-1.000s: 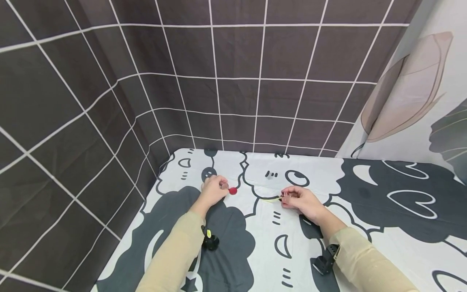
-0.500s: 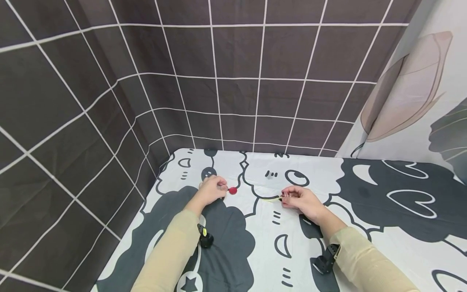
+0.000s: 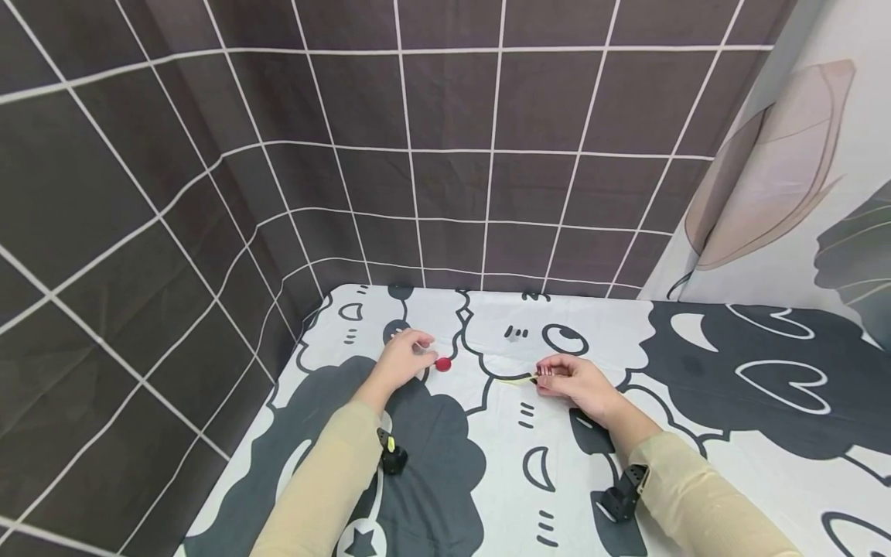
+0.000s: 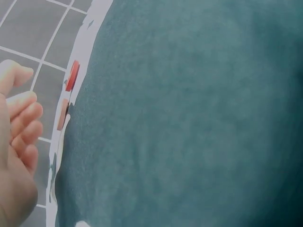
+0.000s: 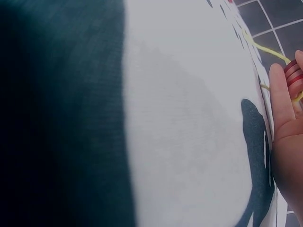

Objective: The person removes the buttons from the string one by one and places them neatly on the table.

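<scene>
On the patterned cloth lies a flat red disc, right beside the fingertips of my left hand. That hand's thumb and fingers are spread apart with nothing between them. The left wrist view shows the red disc standing out at the cloth's edge, with a paler reddish-brown disc below it. My right hand pinches a small stack of red discs between thumb and fingers. A yellow string runs leftward from that stack over the cloth.
A black-and-white cartoon-print cloth covers the work surface. Dark sheets with a white grid hang behind and to the left; a leaf-print curtain hangs at the right. Small black cameras sit on both wrists.
The left fingers, earlier closed together at the red disc, have parted and let it go; the disc now lies flat. The right hand has stayed in place with its stack and string.
</scene>
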The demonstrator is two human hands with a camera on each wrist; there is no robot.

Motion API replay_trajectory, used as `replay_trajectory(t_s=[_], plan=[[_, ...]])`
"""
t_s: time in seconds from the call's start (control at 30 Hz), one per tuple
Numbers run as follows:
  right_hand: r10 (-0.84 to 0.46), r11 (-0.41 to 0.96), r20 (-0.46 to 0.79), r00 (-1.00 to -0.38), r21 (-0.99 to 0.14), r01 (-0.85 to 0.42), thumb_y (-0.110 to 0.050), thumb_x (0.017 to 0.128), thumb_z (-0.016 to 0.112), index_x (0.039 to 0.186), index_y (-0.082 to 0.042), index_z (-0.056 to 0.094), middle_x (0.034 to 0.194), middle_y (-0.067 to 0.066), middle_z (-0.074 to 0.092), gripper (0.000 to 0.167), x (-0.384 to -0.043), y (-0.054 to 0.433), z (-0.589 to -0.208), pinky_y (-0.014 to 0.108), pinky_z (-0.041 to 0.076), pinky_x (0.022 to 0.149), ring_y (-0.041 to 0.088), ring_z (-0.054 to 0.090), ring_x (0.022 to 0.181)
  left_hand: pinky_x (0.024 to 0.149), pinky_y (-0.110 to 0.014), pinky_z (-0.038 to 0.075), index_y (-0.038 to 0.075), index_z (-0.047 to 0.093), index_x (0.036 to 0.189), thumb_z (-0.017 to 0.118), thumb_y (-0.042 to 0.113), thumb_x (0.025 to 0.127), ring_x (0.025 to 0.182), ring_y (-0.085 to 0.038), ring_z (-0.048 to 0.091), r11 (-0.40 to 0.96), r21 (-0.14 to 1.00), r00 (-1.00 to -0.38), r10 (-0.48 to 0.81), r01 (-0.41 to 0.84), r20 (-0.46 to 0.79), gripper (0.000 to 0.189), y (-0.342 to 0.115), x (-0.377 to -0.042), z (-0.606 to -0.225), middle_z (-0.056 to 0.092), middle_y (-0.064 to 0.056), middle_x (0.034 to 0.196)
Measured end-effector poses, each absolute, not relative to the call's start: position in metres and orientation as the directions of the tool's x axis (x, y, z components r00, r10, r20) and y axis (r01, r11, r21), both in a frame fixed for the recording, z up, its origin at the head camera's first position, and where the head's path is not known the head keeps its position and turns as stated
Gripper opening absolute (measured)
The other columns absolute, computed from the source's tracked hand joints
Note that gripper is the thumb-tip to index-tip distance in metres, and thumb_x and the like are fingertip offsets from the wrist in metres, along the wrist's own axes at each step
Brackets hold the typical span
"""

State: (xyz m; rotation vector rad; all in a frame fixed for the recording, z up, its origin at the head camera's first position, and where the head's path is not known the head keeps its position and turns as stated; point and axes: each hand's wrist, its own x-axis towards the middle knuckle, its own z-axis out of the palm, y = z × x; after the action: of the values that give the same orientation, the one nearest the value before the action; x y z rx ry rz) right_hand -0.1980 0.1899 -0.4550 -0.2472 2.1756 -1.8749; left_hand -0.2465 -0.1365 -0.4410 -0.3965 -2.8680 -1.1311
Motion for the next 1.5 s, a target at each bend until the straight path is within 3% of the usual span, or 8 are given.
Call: replay_trajectory(t_s=[0.17, 0.57, 0.97, 1.23, 1.4, 1.5], plan=[[-0.292, 0.154, -0.083, -0.953, -0.987, 0.039, -0.007, 0.084, 0.068, 0.116, 0.015, 0.050, 0.099, 0.017, 0.061, 0.042, -0.198, 0.190, -0.454, 0.030, 0.051, 0.079, 0.020, 0.066, 0.089, 0.077, -0.035, 0.049, 0.009, 0.062, 0.115, 0.068, 0.026, 0.084, 0.093, -0.020, 0.058, 0.656, 0.720, -0.968, 0.236, 0.225, 0.088, 0.036, -0.132, -0.244, -0.437, 0.063, -0.004, 0.100], [-0.301, 0.145, -0.080, -0.950, -0.989, 0.038, -0.008, 0.084, 0.069, 0.117, 0.016, 0.050, 0.098, 0.017, 0.060, 0.044, -0.198, 0.190, -0.455, 0.030, 0.051, 0.079, 0.018, 0.065, 0.089, 0.075, -0.030, 0.046, 0.008, 0.060, 0.116, 0.072, 0.029, 0.081, 0.086, -0.014, 0.059, 0.617, 0.743, -0.952, 0.292, 0.258, 0.087, 0.042, -0.111, -0.242, -0.437, 0.065, 0.000, 0.095], [-0.299, 0.123, -0.068, -0.952, -0.992, 0.032, -0.006, 0.084, 0.068, 0.117, 0.016, 0.049, 0.098, 0.016, 0.060, 0.044, -0.197, 0.189, -0.456, 0.031, 0.051, 0.079, 0.015, 0.064, 0.088, 0.080, -0.030, 0.045, 0.003, 0.060, 0.115, 0.073, 0.024, 0.081, 0.089, -0.015, 0.057, 0.551, 0.779, -0.924, 0.372, 0.298, 0.090, 0.042, -0.089, -0.240, -0.434, 0.064, -0.001, 0.097], [-0.285, 0.142, -0.066, -0.956, -0.990, 0.026, -0.006, 0.082, 0.069, 0.114, 0.013, 0.051, 0.098, 0.014, 0.060, 0.041, -0.199, 0.188, -0.459, 0.031, 0.052, 0.079, 0.016, 0.063, 0.087, 0.083, -0.031, 0.045, 0.006, 0.060, 0.115, 0.072, 0.024, 0.081, 0.090, -0.014, 0.058, 0.550, 0.785, -0.910, 0.413, 0.285, 0.041, 0.040, -0.082, -0.235, -0.436, 0.064, 0.002, 0.097], [-0.278, 0.149, -0.069, -0.958, -0.988, 0.028, -0.009, 0.081, 0.072, 0.113, 0.011, 0.052, 0.097, 0.012, 0.061, 0.043, -0.199, 0.187, -0.459, 0.031, 0.052, 0.078, 0.016, 0.064, 0.087, 0.087, -0.039, 0.036, 0.012, 0.062, 0.113, 0.072, 0.026, 0.081, 0.087, -0.008, 0.058, 0.582, 0.762, -0.918, 0.395, 0.284, 0.040, 0.036, -0.074, -0.233, -0.435, 0.064, 0.008, 0.094], [-0.287, 0.134, -0.062, -0.956, -0.991, 0.024, -0.009, 0.081, 0.072, 0.115, 0.011, 0.050, 0.099, 0.013, 0.061, 0.045, -0.199, 0.187, -0.458, 0.031, 0.052, 0.079, 0.016, 0.064, 0.088, 0.087, -0.036, 0.037, 0.009, 0.062, 0.113, 0.071, 0.022, 0.082, 0.085, -0.008, 0.057, 0.545, 0.787, -0.906, 0.420, 0.290, 0.043, 0.034, -0.068, -0.232, -0.436, 0.064, 0.006, 0.093]])
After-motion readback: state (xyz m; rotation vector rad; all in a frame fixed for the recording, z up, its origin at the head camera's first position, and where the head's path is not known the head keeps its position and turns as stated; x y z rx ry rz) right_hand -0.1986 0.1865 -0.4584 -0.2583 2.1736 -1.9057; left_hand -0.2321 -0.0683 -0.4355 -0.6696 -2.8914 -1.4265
